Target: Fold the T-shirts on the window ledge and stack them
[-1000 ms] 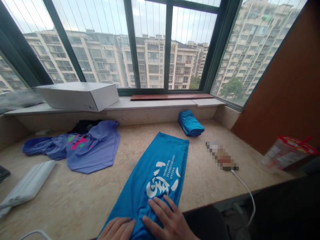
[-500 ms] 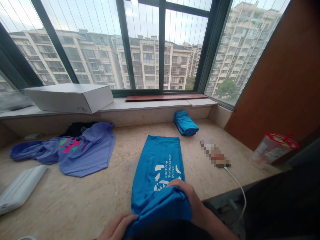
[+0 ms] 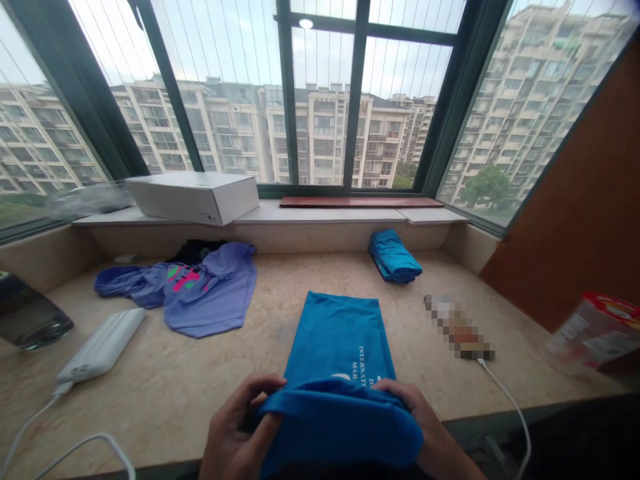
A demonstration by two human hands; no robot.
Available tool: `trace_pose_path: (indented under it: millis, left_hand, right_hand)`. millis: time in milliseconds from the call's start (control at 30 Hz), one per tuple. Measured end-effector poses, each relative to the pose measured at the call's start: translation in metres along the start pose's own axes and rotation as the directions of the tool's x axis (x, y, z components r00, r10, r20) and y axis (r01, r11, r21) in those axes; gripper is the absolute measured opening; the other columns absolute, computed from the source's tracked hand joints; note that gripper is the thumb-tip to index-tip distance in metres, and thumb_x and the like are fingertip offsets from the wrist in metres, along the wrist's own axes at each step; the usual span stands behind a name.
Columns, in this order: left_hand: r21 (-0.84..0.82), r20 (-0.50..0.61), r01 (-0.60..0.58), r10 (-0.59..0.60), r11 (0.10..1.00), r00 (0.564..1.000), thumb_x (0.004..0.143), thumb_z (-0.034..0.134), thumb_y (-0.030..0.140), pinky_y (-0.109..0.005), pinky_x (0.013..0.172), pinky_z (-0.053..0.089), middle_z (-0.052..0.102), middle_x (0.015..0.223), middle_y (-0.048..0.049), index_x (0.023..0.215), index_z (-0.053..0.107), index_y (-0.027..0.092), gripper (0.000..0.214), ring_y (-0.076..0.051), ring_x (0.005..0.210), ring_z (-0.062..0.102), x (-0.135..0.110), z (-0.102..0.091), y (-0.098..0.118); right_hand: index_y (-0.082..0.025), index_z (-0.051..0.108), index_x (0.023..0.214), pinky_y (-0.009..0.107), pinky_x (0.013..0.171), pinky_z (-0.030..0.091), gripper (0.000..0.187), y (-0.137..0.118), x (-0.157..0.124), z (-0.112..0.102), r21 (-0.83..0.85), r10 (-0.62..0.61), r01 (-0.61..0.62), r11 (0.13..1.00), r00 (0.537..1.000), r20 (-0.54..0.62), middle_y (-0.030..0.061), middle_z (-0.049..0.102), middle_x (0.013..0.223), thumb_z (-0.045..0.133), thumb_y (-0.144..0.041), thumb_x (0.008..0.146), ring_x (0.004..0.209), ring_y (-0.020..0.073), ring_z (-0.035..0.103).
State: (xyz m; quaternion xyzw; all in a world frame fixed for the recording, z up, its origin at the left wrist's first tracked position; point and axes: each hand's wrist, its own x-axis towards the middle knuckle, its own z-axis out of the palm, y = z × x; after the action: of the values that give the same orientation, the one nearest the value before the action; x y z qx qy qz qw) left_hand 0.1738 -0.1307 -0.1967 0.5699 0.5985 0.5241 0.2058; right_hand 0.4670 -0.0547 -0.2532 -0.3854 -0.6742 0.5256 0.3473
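Note:
A blue shirt (image 3: 340, 327) with white marathon lettering lies as a long folded strip on the stone counter, and its near end is lifted and bent over towards the far end. My left hand (image 3: 245, 420) pinches the left corner of the bent-over part between thumb and fingers. On the opposite side my right hand (image 3: 415, 417) grips the right edge, its fingers curled over the cloth and partly hidden by it. The turned-over part covers some of the white print. Farther back sits a folded bundle of blue cloth (image 3: 395, 255), apart from both hands.
On the left lie a purple garment (image 3: 215, 300) with a pink print, a white power bank (image 3: 103, 343) with a cable, and a dark bottle (image 3: 30, 313). A white box (image 3: 190, 197) stands on the sill. At right are a blurred-out phone-like item (image 3: 460, 330) and a plastic cup (image 3: 595, 333).
The near end of the shirt has been raised and turned farther over the print. My left hand has come up to its left corner. The view has swung left.

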Motion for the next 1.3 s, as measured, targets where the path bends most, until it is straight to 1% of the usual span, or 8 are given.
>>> trace_pose_path:
  millis: [200,433,633,767,833,967,1100,1300]
  left_hand:
    - [-0.151,0.177,0.165,-0.137,0.975,0.975,0.083,0.067,0.044,-0.025,0.056,0.053,0.075,0.087,-0.0062,0.109,0.065,0.017,0.037,-0.02,0.071,0.071,0.105,0.035,-0.006]
    - [0.091,0.161,0.2,-0.212,0.976,0.964,0.078,0.068,0.015,-0.025,0.061,0.053,0.073,0.081,-0.0056,0.109,0.066,0.012,0.031,-0.019,0.072,0.07,0.171,0.087,-0.078]
    - [0.208,0.103,0.041,-0.064,0.977,0.993,0.087,0.06,0.013,-0.034,0.089,0.055,0.074,0.102,-0.0087,0.121,0.065,0.017,0.035,-0.022,0.098,0.071,0.187,0.089,-0.087]
    - [0.28,0.179,-0.099,0.049,0.955,0.983,0.088,0.057,0.009,-0.043,0.109,0.046,0.07,0.124,-0.0117,0.131,0.062,0.019,0.045,-0.025,0.119,0.065,0.184,0.096,-0.083]
    - [0.327,0.319,-0.255,0.148,0.91,0.936,0.09,0.06,0.016,-0.047,0.117,0.039,0.065,0.136,-0.0128,0.132,0.063,0.02,0.042,-0.027,0.13,0.058,0.177,0.1,-0.083]
    - [0.433,0.67,-0.553,0.156,0.712,0.726,0.097,0.057,0.038,-0.057,0.12,0.032,0.049,0.155,-0.0169,0.14,0.059,0.019,0.046,-0.035,0.144,0.044,0.161,0.103,-0.084]
    - [0.516,0.695,-0.563,0.068,0.646,0.716,0.101,0.051,0.043,-0.056,0.119,0.035,0.045,0.156,-0.022,0.146,0.054,0.012,0.054,-0.038,0.145,0.042,0.149,0.1,-0.082]
    - [0.378,0.741,-0.653,0.209,0.656,0.638,0.101,0.05,0.05,-0.056,0.118,0.037,0.048,0.155,-0.0177,0.148,0.052,0.016,0.058,-0.036,0.145,0.044,0.12,0.083,-0.076]
  right_hand:
    - [-0.019,0.061,0.063,0.031,0.058,0.047,0.043,-0.022,0.072,-0.028,-0.112,-0.066,0.044,0.993,0.977,-0.203,0.0035,0.063,0.064,0.061,-0.055,0.086,0.062,0.0207,0.057]
    - [-0.018,0.072,0.083,0.031,0.067,0.047,0.036,0.024,0.135,-0.055,-0.514,-0.015,-0.143,0.846,0.957,-0.291,0.0085,0.075,0.082,0.055,-0.049,0.09,0.08,0.028,0.07]
    - [-0.017,0.072,0.102,0.032,0.076,0.051,0.034,0.026,0.156,-0.066,-0.589,-0.059,-0.153,0.794,0.944,-0.325,0.0113,0.077,0.097,0.053,-0.044,0.095,0.092,0.0287,0.073]
    - [-0.013,0.062,0.133,0.043,0.094,0.05,0.042,0.027,0.16,-0.064,-0.76,-0.138,-0.238,0.605,0.908,-0.395,0.0181,0.072,0.12,0.052,-0.032,0.097,0.111,0.0328,0.067]
    - [-0.014,0.061,0.137,0.047,0.105,0.045,0.044,0.029,0.156,-0.06,-0.838,-0.247,-0.132,0.53,0.921,-0.301,0.0187,0.065,0.133,0.049,-0.032,0.099,0.124,0.0332,0.06]
    - [-0.02,0.06,0.141,0.05,0.115,0.039,0.049,0.036,0.142,-0.05,-0.861,-0.236,0.151,0.486,0.971,0.038,0.015,0.055,0.149,0.046,-0.046,0.103,0.138,0.032,0.05]
    - [-0.023,0.046,0.154,0.054,0.12,0.032,0.058,0.041,0.133,-0.04,-0.868,-0.146,0.158,0.47,0.984,0.101,0.0157,0.042,0.16,0.042,-0.052,0.105,0.149,0.0321,0.037]
    - [-0.025,0.046,0.153,0.051,0.12,0.032,0.053,0.033,0.129,-0.04,-0.874,-0.192,0.233,0.428,0.968,0.164,0.0127,0.04,0.162,0.034,-0.049,0.107,0.15,0.0289,0.036]
